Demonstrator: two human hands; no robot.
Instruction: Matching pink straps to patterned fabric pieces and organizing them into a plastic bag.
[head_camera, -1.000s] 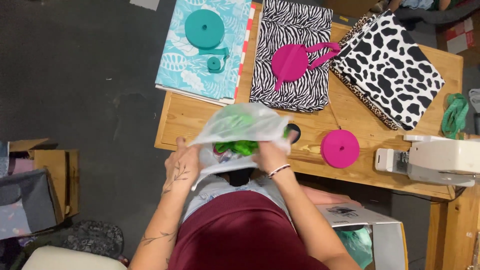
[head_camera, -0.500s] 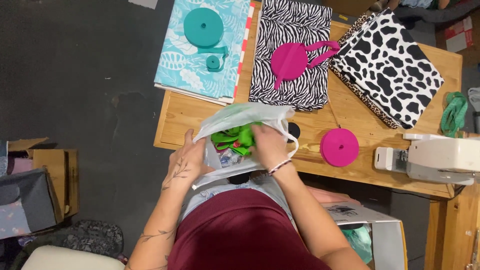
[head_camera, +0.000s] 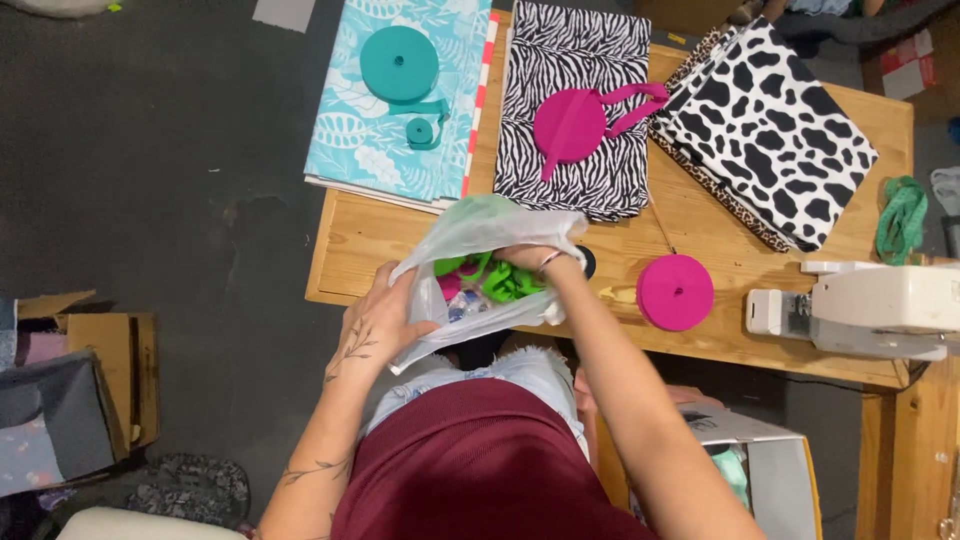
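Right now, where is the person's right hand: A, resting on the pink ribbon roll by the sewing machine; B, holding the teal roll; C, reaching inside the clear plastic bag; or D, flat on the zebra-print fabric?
C: the right hand is tucked into the open mouth of the clear plastic bag among green pieces, while the left hand grips the bag's side.

Both my arms reach forward, bare, elbows bent. My left hand lies palm down, fingers curled in a pinch grip, forearm tattooed. My right hand is bent down at the wrist, fingers tucked under and hidden.
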